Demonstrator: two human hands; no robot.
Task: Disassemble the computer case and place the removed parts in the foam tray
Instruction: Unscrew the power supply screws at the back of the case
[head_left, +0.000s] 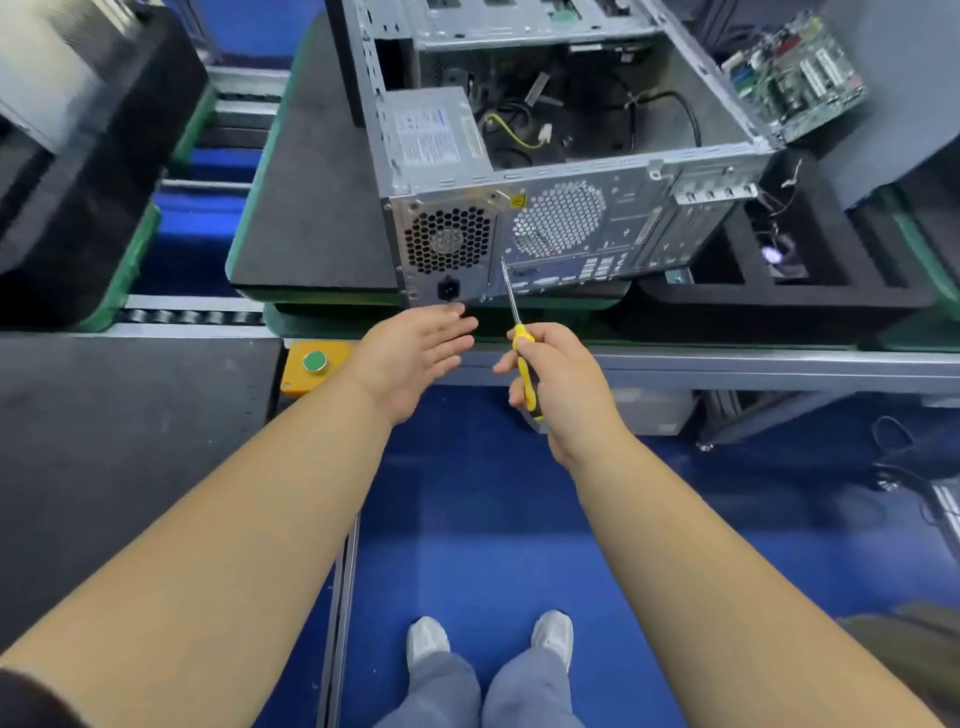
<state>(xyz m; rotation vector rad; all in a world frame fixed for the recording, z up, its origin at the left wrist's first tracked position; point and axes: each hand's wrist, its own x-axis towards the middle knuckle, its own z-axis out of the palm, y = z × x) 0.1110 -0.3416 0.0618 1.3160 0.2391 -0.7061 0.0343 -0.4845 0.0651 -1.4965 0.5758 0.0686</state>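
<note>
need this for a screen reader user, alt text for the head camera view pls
A person's right hand holds a yellow screwdriver pointing at the rear of an open computer case, the open left hand beside it. A black foam tray sits right of the case.

Bright, even overhead light is washing the scene, with wide-angle bending toward the edges.

Soft glare is spreading across the metal rear panel of the computer case, and only faint shadows are falling beneath it on the dark surface. Far left of the case, the black equipment is smearing into motion blur; to the upper right of the case, the circuit board is looking soft. Straight rails below the case are bowing with lens distortion. The screwdriver shaft just in front of the case is catching a thin highlight, and both forearms are stretching unnaturally toward the lower corners.
</note>
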